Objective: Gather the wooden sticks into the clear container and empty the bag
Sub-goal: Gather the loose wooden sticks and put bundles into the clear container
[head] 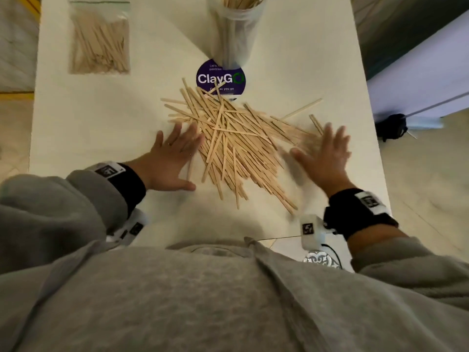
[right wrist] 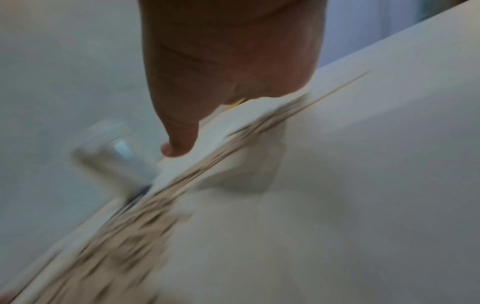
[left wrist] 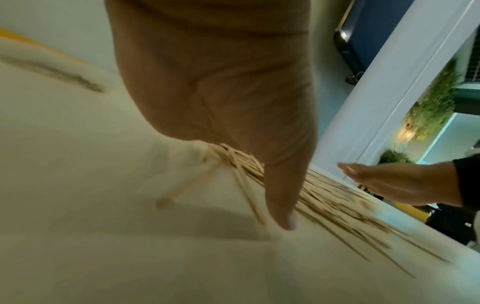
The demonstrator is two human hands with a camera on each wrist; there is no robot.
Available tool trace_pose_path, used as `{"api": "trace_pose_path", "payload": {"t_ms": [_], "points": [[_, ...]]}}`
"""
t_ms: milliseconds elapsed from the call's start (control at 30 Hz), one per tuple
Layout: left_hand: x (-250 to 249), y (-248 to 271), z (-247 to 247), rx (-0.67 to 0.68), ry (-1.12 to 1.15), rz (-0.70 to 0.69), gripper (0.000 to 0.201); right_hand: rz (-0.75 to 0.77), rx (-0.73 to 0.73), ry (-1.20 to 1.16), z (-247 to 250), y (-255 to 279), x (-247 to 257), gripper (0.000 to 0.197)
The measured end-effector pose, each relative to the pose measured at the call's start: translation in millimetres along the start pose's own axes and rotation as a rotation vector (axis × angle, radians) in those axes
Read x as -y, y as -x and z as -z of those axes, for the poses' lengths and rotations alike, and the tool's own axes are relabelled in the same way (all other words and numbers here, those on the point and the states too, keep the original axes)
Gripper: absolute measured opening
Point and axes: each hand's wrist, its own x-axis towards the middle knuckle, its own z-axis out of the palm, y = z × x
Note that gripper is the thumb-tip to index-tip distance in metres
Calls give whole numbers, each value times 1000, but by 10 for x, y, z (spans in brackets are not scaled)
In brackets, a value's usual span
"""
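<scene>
A loose pile of wooden sticks lies spread on the white table. My left hand lies flat with straight fingers against the pile's left edge, thumb out. My right hand, blurred, is spread flat at the pile's right edge, over some sticks. Behind the pile stands the clear container, upright, with sticks in it. A clear zip bag full of sticks lies flat at the far left.
A round purple sticker reading ClayGo sits between the container and the pile. A few stray sticks lie right of the pile. The table's right edge runs close to my right hand; the floor lies beyond.
</scene>
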Motion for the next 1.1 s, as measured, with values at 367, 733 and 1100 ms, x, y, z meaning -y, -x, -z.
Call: {"api": "trace_pose_path", "payload": {"t_ms": [367, 733, 1100], "points": [[-153, -578, 527, -66, -270, -212, 82, 284, 78, 115, -141, -373, 330, 118], [-192, -596, 534, -233, -422, -123, 28, 294, -26, 150, -310, -359, 1116, 44], [-26, -447, 612, -278, -423, -210, 33, 305, 211, 196, -147, -535, 1223, 50]]}}
